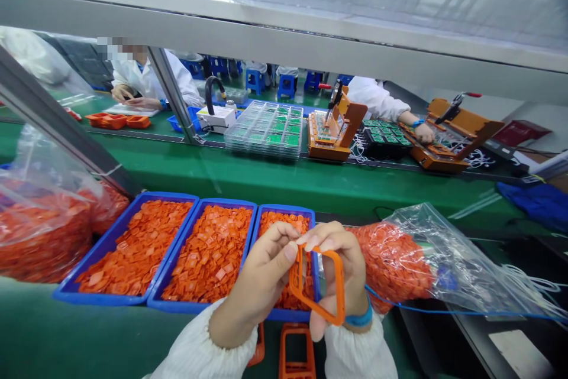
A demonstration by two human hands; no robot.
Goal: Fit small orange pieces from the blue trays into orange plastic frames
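Observation:
Both my hands hold an orange rubber frame [339,284], a rounded rectangular ring, upright in front of me. My left hand [261,281] pinches its upper left edge with thumb and fingertips. My right hand [341,255] grips its top and right side, thumb under the lower edge; a blue band circles that wrist. Behind the hands stand three blue trays [110,243] filled with small orange parts [208,255]. Two more orange frames [297,349] lie on the green mat below my wrists.
Clear plastic bags of orange parts lie at the left [39,231] and right [399,261]. Across the green bench, two people in white coats work by orange fixtures [332,130], a stack of clear trays [266,128] with green boards, and a blue cord [444,311].

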